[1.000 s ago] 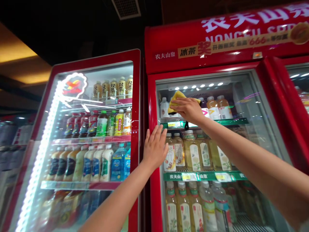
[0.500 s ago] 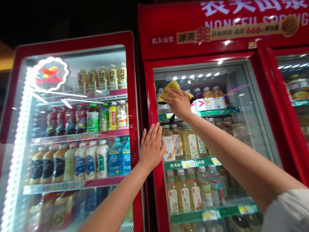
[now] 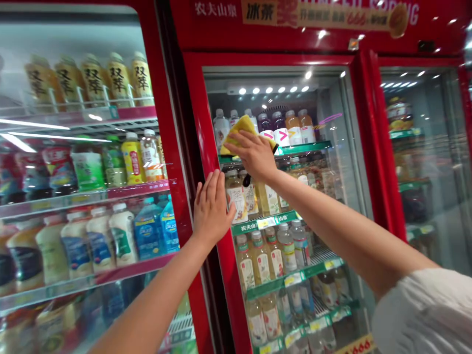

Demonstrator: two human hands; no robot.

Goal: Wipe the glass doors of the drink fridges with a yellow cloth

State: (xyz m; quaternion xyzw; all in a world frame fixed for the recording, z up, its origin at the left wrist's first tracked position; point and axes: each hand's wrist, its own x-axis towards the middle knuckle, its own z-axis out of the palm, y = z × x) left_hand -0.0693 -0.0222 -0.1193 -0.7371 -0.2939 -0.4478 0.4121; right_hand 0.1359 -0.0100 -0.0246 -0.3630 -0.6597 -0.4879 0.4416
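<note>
My right hand (image 3: 254, 153) presses a yellow cloth (image 3: 239, 132) with a dark edge flat against the glass door (image 3: 346, 182) of the red drinks fridge, level with its top shelf. The palm covers part of the cloth, and a small black loop hangs below it. Lower and to the left, my left hand (image 3: 213, 209) rests on the door's red frame (image 3: 197, 118), its fingers pointing up and the thumb a little apart. It holds nothing.
Another lit fridge (image 3: 162, 123) with shelved bottles stands on the left, a dark gap between the two. To the right is a further glass door (image 3: 442, 196). A promotional strip (image 3: 317, 17) runs above the middle door.
The view has shifted right and downward, showing more of the right door. My right hand and the cloth sit slightly lower on the glass; my left hand still rests on the frame.
</note>
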